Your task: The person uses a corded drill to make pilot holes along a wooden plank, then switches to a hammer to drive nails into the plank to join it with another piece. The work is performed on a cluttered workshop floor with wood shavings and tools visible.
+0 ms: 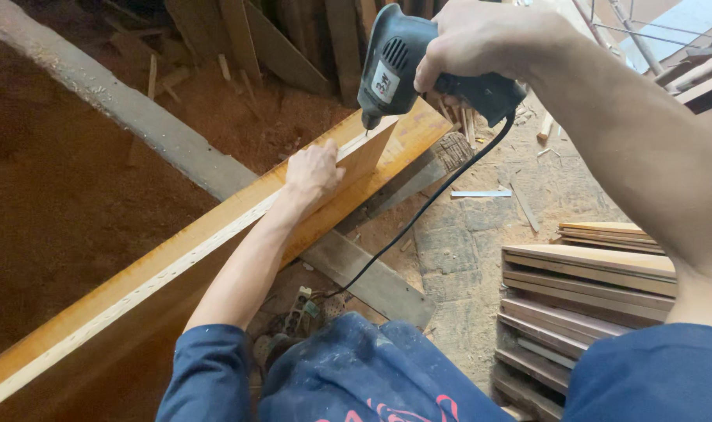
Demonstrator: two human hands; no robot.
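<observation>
A person's right hand [469, 43] grips a corded electric drill [418, 66], bit pressed to the long orange-varnished plank's [176, 258] edge, while the left hand [313, 172] clasps the plank's side, bracing it above the sawdust-strewn floor [481, 242].

Person seen from above: bare left hand [315, 172] and right hand [481, 39], forearms uncovered. Short navy-blue sleeves [207, 371] end above the elbows. Matching blue garment [371, 367] over the lap, dusted with pale smudges and creased, bearing a red-and-white curved printed design at its lower edge.
</observation>
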